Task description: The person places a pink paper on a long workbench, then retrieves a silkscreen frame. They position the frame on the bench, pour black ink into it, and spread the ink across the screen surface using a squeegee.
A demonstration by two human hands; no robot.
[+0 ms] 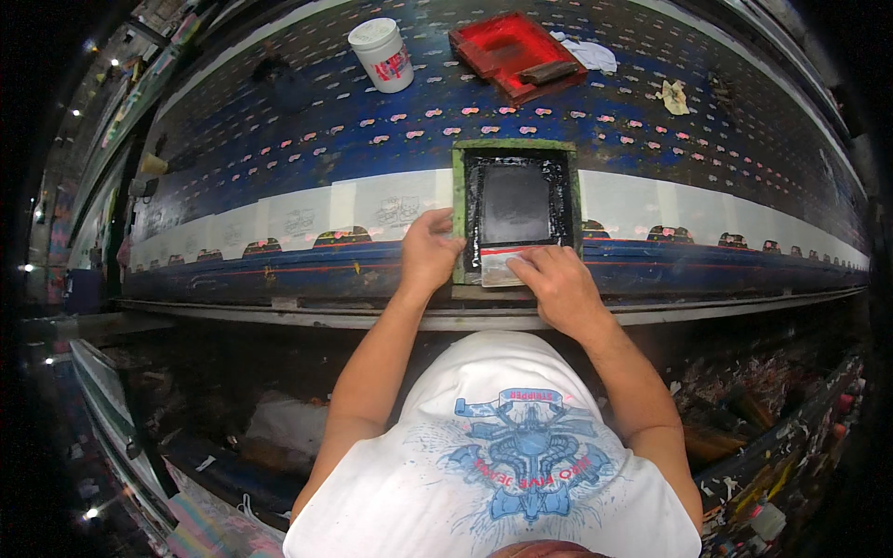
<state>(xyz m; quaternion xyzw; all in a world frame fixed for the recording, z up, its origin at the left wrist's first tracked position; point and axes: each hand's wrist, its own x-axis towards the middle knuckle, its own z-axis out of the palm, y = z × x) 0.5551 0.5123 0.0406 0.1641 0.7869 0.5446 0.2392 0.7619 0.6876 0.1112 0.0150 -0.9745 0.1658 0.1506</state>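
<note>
A small screen-printing frame (516,146) with green wooden sides lies over the row of white sheets at the table's near edge. Black ink (516,206) covers its mesh, thicker and shinier along the inner borders. My left hand (432,251) is closed on the frame's left side near the lower corner, its thumb towards the inside. In my right hand (565,290) a flat, pale squeegee (499,272) is gripped at its right end. The squeegee lies across the frame's near end, with a red strip along its far edge. My right fingers are curled and partly hidden.
White sheets (386,205), some with faint line drawings, run along the table's near side. Beyond them stand a white lidded tub (381,58), a red tray (491,48) with a dark bar on it, a white cloth (593,54) and a crumpled yellowish paper (673,98).
</note>
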